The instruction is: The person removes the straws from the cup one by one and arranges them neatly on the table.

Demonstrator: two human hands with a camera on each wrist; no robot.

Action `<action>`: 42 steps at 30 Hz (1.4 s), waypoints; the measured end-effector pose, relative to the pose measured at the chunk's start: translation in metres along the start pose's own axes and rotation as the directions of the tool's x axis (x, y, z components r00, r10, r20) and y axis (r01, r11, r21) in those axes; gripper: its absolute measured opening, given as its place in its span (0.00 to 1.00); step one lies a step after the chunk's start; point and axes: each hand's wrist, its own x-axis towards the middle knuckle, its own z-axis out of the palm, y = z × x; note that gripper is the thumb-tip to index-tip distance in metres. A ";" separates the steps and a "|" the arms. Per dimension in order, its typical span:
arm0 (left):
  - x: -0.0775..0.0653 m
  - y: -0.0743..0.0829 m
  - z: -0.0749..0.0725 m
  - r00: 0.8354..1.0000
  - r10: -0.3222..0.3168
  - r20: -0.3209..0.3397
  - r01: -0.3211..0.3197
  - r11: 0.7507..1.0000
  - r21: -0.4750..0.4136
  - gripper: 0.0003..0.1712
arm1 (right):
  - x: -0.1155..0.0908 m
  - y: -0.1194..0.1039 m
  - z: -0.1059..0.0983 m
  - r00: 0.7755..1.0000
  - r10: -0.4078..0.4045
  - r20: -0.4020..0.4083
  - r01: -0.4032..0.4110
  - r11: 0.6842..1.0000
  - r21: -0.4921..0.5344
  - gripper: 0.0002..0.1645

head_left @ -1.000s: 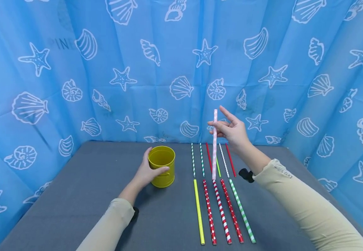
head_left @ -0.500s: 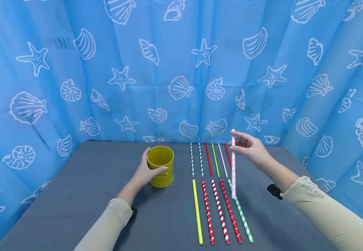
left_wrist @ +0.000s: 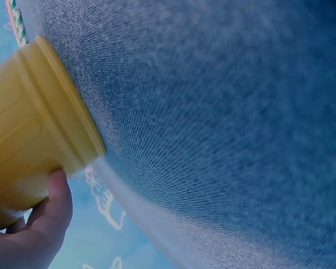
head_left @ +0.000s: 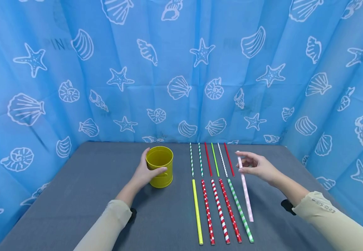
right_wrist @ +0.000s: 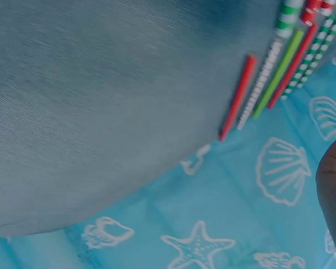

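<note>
My left hand (head_left: 146,172) holds a yellow bucket (head_left: 165,181) by its side, fingers behind it and thumb across the front; the bucket stands upright on the table. In the left wrist view the bucket (left_wrist: 22,117) lies along the left edge, with a thumb against it. My right hand (head_left: 260,168) pinches a pale pink paper straw with white dots (head_left: 246,195) near its far end. That straw slants just right of the green-and-white striped straw (head_left: 240,210). Whether its near end touches the table I cannot tell. Only part of the right hand (right_wrist: 333,185) shows in the right wrist view.
A front row holds a yellow straw (head_left: 197,212), red patterned straws (head_left: 208,212) and the green-striped one. Behind it lies a row of several straws, ending in a red straw (head_left: 229,159). A blue shell-print curtain (head_left: 156,80) surrounds the grey table (head_left: 84,195).
The right hand has come down and to the right with the pink straw, from above the back row to beside the front row's right end. The left hand and bucket have stayed put.
</note>
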 end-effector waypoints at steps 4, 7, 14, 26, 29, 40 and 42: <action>0.000 0.000 0.001 1.000 0.000 0.006 0.000 1.000 -0.009 0.60 | -0.006 0.015 0.001 0.999 0.027 0.045 -0.026 1.000 -0.009 0.39; 0.000 0.000 0.002 1.000 0.001 0.009 0.000 1.000 -0.012 0.60 | -0.010 0.025 0.003 0.997 0.029 0.069 -0.029 1.000 -0.013 0.39; 0.000 0.000 0.004 1.000 0.000 0.012 0.000 1.000 -0.007 0.60 | -0.015 0.052 0.007 0.993 0.058 0.100 -0.051 0.996 -0.076 0.37; -0.001 -0.002 0.001 1.000 -0.006 0.007 0.006 1.000 -0.001 0.61 | -0.011 0.069 0.013 0.961 0.039 0.272 -0.024 0.998 -0.060 0.32; -0.001 -0.003 0.000 1.000 -0.009 0.011 0.009 1.000 0.002 0.61 | -0.009 0.069 0.015 0.959 0.060 0.277 -0.042 0.997 -0.069 0.32; 0.001 -0.003 0.000 1.000 -0.014 0.017 0.014 1.000 -0.007 0.61 | -0.007 0.073 0.014 0.958 0.054 0.280 -0.031 0.996 -0.086 0.32; 0.001 -0.003 0.000 1.000 -0.018 0.020 0.018 1.000 -0.010 0.61 | -0.007 0.074 0.014 0.955 0.063 0.289 -0.038 0.995 -0.093 0.33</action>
